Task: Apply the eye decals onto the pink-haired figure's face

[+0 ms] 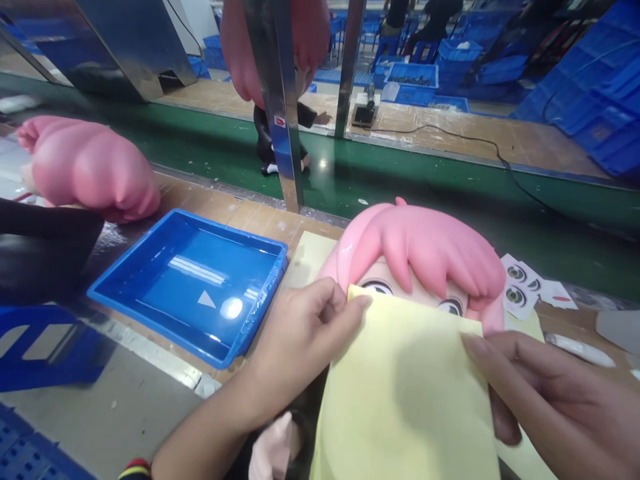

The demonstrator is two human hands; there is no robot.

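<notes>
A wooden counter point(225, 213) is running beside a green conveyor belt point(410, 180), with blue crates point(600, 100) piling up across the room. On the counter, a yellow sheet point(405, 393) is lying over the face of a pink doll head point(425, 247). The left hand point(305, 340) is pinching its top corner, and the right hand point(555, 400) is clamping its right edge. A blue tray point(150, 267) is sitting just left.

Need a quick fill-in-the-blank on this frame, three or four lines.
The left hand and right hand hold a ____ sheet over the doll head.
The doll head's hair is ____.
The tray beside the left hand is ____.
The eye stickers lie nearer the ____ hand.
Missing: yellow; pink; blue; right.
</notes>
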